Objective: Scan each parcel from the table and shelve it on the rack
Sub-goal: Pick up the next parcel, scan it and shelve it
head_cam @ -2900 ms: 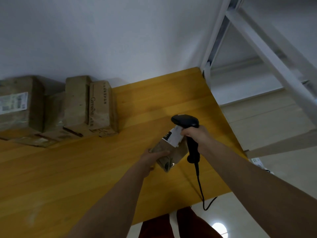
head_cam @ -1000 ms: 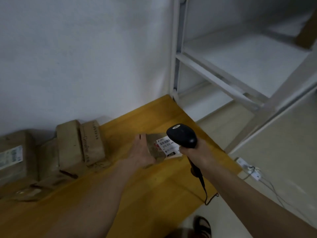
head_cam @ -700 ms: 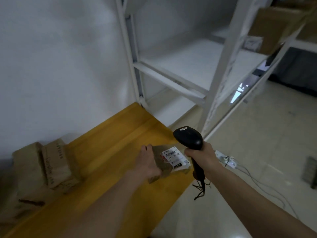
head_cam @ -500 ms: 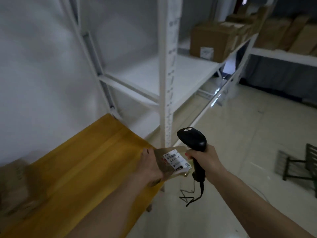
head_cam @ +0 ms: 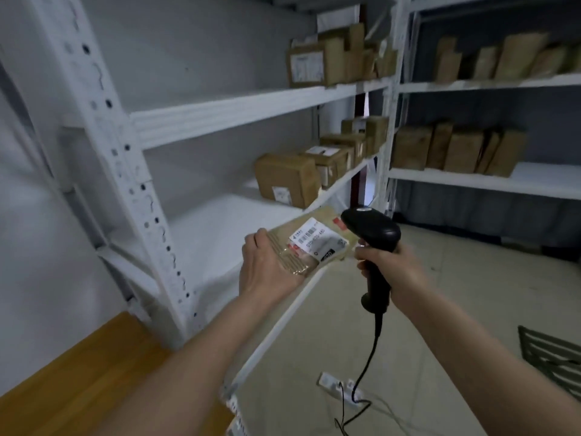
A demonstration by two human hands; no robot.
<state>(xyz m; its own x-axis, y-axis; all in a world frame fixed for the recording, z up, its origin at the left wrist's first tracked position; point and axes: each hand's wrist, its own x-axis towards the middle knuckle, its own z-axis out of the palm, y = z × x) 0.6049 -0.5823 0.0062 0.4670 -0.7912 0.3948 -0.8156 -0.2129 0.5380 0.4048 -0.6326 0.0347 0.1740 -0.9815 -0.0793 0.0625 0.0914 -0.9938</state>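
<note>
Gripping a flat brown parcel [head_cam: 309, 243] from below in the left hand [head_cam: 267, 269], label [head_cam: 317, 242] turned up, likely for reading by the scanner [head_cam: 372, 237]. Clasping the scanner's handle in the right hand [head_cam: 390, 265], head just beside the label. Carrying the parcel in the air before the white rack [head_cam: 201, 121], above its bare lower shelf [head_cam: 220, 228], well apart from the worktop [head_cam: 94, 366]. Leaving room beside the shelved boxes [head_cam: 289, 179].
</note>
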